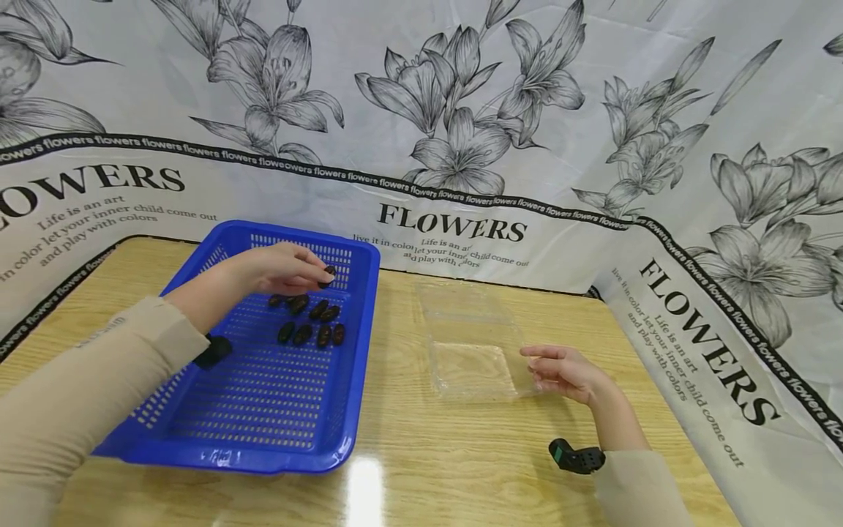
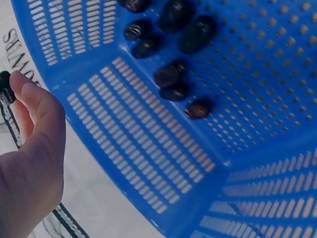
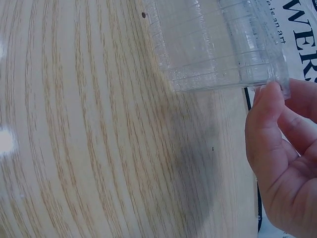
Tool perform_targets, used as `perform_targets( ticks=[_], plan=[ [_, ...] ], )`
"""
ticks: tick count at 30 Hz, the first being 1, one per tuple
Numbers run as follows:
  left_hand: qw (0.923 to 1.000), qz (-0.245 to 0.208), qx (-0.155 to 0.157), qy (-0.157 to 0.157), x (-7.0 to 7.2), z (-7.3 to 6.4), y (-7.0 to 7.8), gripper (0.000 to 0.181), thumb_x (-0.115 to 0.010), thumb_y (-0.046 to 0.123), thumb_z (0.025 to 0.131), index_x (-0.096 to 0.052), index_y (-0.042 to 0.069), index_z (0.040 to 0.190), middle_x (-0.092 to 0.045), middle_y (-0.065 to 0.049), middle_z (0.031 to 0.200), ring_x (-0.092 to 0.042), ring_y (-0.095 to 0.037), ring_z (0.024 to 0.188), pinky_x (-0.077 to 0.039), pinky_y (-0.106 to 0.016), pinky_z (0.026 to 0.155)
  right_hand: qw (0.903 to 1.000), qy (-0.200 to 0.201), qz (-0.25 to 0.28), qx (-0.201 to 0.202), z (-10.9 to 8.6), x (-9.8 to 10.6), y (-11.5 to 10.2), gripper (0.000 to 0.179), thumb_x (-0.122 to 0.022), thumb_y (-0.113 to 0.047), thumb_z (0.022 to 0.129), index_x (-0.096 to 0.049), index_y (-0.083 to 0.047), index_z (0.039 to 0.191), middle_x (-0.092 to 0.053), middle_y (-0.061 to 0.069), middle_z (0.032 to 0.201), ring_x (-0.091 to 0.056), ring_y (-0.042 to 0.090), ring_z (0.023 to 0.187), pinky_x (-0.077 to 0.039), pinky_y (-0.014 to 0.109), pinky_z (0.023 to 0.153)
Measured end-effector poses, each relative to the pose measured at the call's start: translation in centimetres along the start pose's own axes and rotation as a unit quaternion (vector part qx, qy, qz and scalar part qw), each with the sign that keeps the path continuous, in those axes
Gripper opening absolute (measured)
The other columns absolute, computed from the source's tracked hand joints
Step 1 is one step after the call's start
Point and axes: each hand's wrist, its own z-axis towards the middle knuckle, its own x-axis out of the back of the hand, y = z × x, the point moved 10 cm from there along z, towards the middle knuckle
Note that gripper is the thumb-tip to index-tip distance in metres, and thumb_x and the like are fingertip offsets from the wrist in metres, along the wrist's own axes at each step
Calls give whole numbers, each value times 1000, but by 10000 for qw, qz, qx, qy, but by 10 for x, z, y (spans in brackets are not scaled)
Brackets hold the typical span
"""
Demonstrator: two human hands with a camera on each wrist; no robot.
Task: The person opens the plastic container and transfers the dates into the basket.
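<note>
Between thumb and fingers, my left hand pinches a dark, wrinkled date, raised over the far part of a blue plastic basket. Several more dates lie on the basket floor below that hand, grouped toward its far right. Right of the basket, a clear plastic box with its lid folded back rests on the table. My right hand pinches the near right corner of this box, as the right wrist view shows with the thumb on its rim.
The wood-grain table carries both containers. A white cloth with flower prints hangs along the back and right side. Black wrist devices sit by each cuff; the right one is over the table.
</note>
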Motion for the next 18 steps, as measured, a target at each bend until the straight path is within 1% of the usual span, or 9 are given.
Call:
perform_targets(
  ticks=[2, 5, 9, 11, 15, 18],
  plan=[
    [10000, 23, -7, 30, 5, -2, -3, 52, -65, 16, 87, -42, -5, 129, -59, 0, 103, -60, -4, 83, -48, -21, 82, 10000, -6, 63, -9, -1, 0, 0, 24, -55, -4, 92, -62, -7, 116, -61, 4, 85, -60, 11, 70, -53, 22, 63],
    [9999, 99, 36, 84, 12, -6, -6, 53, -66, 18, 87, -42, -4, 129, -58, 2, 101, -59, -4, 82, -48, -22, 81, 10000, -9, 71, 7, -2, -1, -1, 25, -55, -4, 92, -61, -6, 116, -61, 4, 85, -60, 11, 70, -53, 22, 63],
    [9997, 153, 131, 163, 23, -13, -8, 54, -66, 20, 87, -42, -3, 130, -53, -3, 111, -59, -5, 84, -49, -21, 77, 9999, -62, 85, 34, -1, -2, -1, 26, -54, -3, 93, -60, -4, 118, -61, 4, 85, -60, 11, 70, -53, 22, 63],
    [9995, 169, 178, 203, 28, -16, -9, 55, -67, 20, 87, -42, -3, 130, -53, -4, 112, -60, -5, 83, -49, -21, 77, 9999, -83, 96, 42, -1, -2, -1, 25, -54, -3, 93, -60, -5, 117, -61, 4, 84, -59, 11, 69, -53, 22, 63],
    [9990, 293, 271, 200, 35, -19, -15, 54, -68, 20, 86, -44, -4, 128, -56, 0, 103, -60, -4, 78, -50, -22, 75, 9999, -95, 83, 63, -1, -2, -2, 24, -53, -3, 93, -61, -6, 116, -61, 4, 84, -60, 11, 69, -53, 22, 63],
    [9987, 317, 312, 229, 36, -19, -22, 51, -68, 18, 86, -45, -5, 125, -58, 2, 94, -61, -4, 75, -51, -22, 73, 9999, -126, 60, 78, -2, -2, -2, 25, -53, -3, 93, -60, -6, 116, -61, 4, 84, -60, 11, 70, -53, 22, 63]
  ],
)
